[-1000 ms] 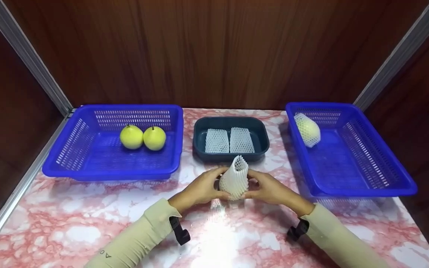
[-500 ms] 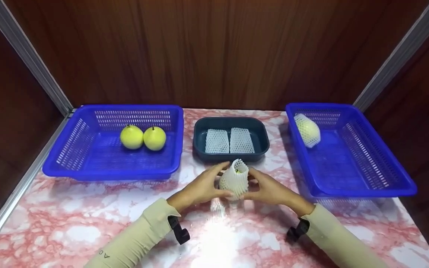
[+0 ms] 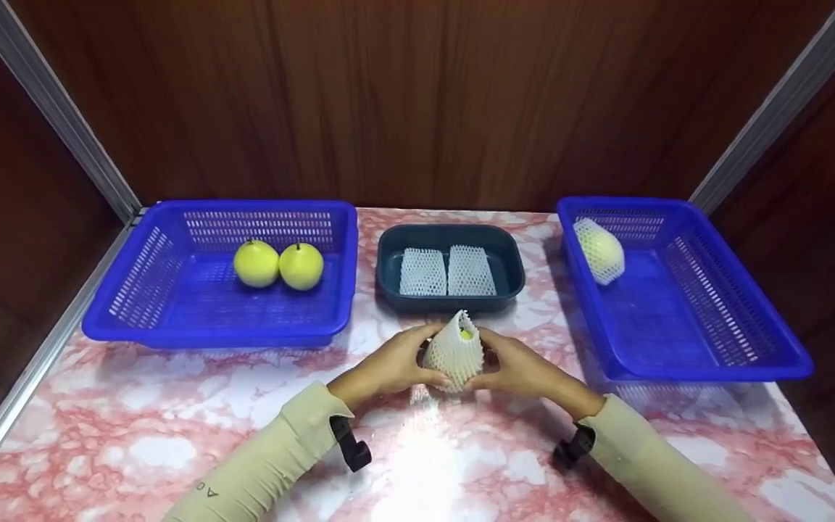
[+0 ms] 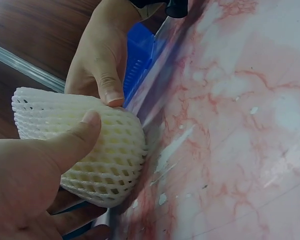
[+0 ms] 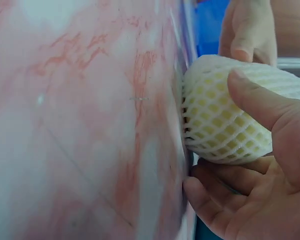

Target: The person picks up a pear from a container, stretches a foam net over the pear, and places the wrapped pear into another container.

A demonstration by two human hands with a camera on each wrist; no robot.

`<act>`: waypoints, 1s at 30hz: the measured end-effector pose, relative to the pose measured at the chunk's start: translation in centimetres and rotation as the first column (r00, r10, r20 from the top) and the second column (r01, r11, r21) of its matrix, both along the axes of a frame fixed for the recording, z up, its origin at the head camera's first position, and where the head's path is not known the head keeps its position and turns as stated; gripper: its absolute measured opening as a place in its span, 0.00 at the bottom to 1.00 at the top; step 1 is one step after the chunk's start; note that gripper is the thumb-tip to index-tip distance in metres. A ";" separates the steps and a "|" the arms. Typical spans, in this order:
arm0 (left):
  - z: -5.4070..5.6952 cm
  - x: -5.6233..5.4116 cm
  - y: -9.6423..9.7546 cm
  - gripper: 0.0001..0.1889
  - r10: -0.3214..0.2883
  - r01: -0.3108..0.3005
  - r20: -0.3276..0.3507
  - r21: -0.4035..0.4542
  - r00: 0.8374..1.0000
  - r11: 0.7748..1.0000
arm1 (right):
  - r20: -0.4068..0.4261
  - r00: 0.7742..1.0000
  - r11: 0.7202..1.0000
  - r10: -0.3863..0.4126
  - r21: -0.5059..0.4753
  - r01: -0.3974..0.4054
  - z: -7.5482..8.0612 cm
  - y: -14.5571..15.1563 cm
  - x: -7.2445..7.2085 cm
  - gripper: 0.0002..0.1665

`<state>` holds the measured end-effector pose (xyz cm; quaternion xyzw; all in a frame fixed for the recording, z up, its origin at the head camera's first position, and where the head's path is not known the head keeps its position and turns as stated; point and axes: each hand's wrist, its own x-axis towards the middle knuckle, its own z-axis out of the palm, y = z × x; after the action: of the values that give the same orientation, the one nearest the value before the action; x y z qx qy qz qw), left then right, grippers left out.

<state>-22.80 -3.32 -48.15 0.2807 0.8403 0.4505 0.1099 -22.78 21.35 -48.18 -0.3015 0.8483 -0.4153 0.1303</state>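
At the far left of my head view, a blue plastic basket (image 3: 193, 293) with slotted walls and rounded corners holds two smooth yellow pears (image 3: 301, 267), plump, short-stemmed and side by side. Next I see the left hand (image 3: 397, 366), reaching in from a khaki fabric cuff (image 3: 312, 409). Its fingers are curved around one side of a pear in white foam netting (image 3: 454, 355), the thumb laid on the near face.

That wrapped pear is at the middle, between both hands, base down at the tabletop (image 3: 156, 451), which is glossy and marbled in pink and white. The foam is a soft diamond lattice, stretched wide over the fruit's belly and narrowing to a jagged-edged mouth; a bit of yellow shows inside. Just behind it I have a dark, round-cornered tray (image 3: 454, 303), two flat foam sleeves (image 3: 423, 272) lying in it next to each other.

To the right, the right hand (image 3: 521, 366) holds the other side of the wrapped pear, thumb across the mesh and fingers bent beneath. Furthest right, a second blue basket (image 3: 671, 326) stands at an angle, a netted pear (image 3: 600, 251) tilted against its left wall.
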 end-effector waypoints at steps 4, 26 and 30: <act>-0.1 0.0 0.1 0.45 0.000 0.000 -0.023 -0.002 1.000 1.000 | -0.017 0.999 1.000 -0.027 0.012 0.027 -0.1 -0.3 0.1 0.54; 0.6 0.1 0.0 0.41 0.020 -0.056 0.194 0.180 0.981 0.982 | 0.123 0.989 0.985 -0.081 -0.144 0.098 0.8 0.0 0.2 0.47; 1.3 0.1 0.2 0.36 -0.019 -0.099 0.315 0.356 0.949 0.929 | 0.197 0.976 0.958 -0.098 -0.247 0.146 1.7 0.1 0.2 0.44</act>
<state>-22.71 -3.09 -46.81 0.2039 0.7188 0.6404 0.1778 -22.60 21.47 -46.48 -0.2236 0.7880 -0.5561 0.1408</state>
